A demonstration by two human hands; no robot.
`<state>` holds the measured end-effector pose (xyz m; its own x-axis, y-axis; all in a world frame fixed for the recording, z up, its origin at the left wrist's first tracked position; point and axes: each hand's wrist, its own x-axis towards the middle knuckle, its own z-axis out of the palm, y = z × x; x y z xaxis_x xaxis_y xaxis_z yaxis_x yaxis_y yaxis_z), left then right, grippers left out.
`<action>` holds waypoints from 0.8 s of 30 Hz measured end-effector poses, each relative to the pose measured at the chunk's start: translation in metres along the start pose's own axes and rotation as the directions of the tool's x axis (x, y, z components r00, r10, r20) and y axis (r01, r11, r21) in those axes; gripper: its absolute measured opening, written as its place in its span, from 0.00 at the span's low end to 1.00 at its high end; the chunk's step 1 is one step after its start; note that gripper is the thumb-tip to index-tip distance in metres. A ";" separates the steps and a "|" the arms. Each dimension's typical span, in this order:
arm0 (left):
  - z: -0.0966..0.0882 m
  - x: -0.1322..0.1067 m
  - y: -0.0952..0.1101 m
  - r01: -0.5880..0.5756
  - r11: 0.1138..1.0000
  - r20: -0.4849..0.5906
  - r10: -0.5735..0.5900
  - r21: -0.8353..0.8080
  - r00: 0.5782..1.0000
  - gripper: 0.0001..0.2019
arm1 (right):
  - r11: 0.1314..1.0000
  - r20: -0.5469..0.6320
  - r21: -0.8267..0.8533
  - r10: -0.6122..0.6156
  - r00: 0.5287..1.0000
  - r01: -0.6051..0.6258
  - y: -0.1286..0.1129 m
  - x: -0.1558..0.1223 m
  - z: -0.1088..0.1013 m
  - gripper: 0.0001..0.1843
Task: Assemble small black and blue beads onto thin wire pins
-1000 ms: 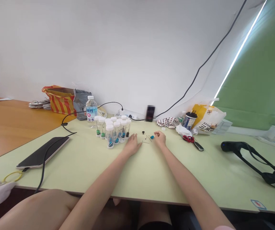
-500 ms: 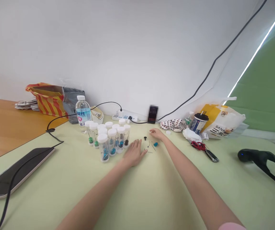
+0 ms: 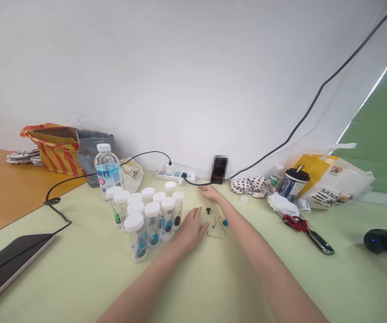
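Note:
My left hand lies flat on the green table, fingers stretched out, beside a cluster of clear tubes with white caps. Blue, green and dark small parts with thin metal pieces show inside the tubes. My right hand hovers farther back, fingers loosely bent and pointing left, with nothing visible in them. Between my arms lie a black flanged part, a bent thin metal key, thin metal pins and a blue knob-like part, partly beside my right forearm.
A water bottle stands behind the tubes, a tablet lies at left. A power strip runs along the wall. To the right are a cup, a plastic bag, red-handled pliers and a loose white cap.
My right hand has moved left toward the tubes, above the black part. My left hand stays on the table. The camera view has shifted, so things appear lower and larger.

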<state>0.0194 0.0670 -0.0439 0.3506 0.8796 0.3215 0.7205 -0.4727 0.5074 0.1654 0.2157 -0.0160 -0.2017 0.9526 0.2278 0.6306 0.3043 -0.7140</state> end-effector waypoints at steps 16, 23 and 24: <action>-0.007 -0.004 0.006 -0.125 0.992 -0.112 0.120 -0.035 0.986 0.30 | 0.982 0.182 -0.054 -0.171 0.968 0.183 -0.038 -0.114 -0.031 0.16; -0.017 -0.021 0.022 -0.224 0.974 0.000 0.224 0.033 0.975 0.23 | 0.977 -0.067 -0.096 -0.200 0.978 0.193 -0.035 -0.152 -0.041 0.18; -0.019 -0.024 0.025 -0.248 0.968 0.033 0.246 0.043 0.969 0.22 | 0.981 -0.100 -0.119 -0.165 0.981 0.153 -0.033 -0.155 -0.042 0.17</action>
<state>0.0177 0.0331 -0.0240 0.5370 0.7374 0.4098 0.6364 -0.6730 0.3769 0.2077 0.0582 -0.0002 -0.2270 0.8846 0.4073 0.6774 0.4439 -0.5866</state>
